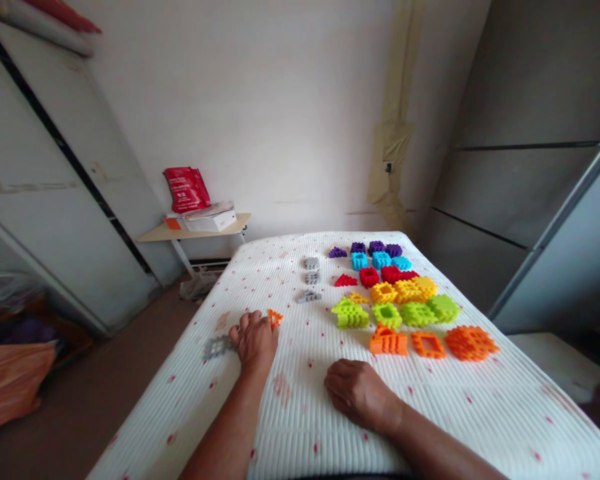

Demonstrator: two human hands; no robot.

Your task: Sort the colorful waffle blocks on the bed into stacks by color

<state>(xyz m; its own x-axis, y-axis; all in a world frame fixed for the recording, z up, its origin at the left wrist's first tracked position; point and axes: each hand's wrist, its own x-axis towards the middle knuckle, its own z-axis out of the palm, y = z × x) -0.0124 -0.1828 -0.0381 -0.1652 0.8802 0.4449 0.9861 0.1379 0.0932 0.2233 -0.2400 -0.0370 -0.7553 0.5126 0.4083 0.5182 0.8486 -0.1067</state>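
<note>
My left hand (255,339) reaches over the left part of the bed, palm down, fingers bent and apart. Just past its thumb is a small orange triangular block (275,317); I cannot tell whether they touch. By its outer fingers lies a grey lattice block (217,347), partly covered by the hand. My right hand (357,392) rests on the sheet in a loose fist, nothing showing in it. Beyond it are an orange triangular-topped block (389,341), an orange square frame block (429,345) and a cluster of orange blocks (472,343).
Behind the orange row are rows of green (387,315), yellow (409,289), red (369,277), light blue (381,260) and purple blocks (377,247). Several grey blocks (312,278) line up mid-bed. A side table (163,233) holds a red bag (187,189).
</note>
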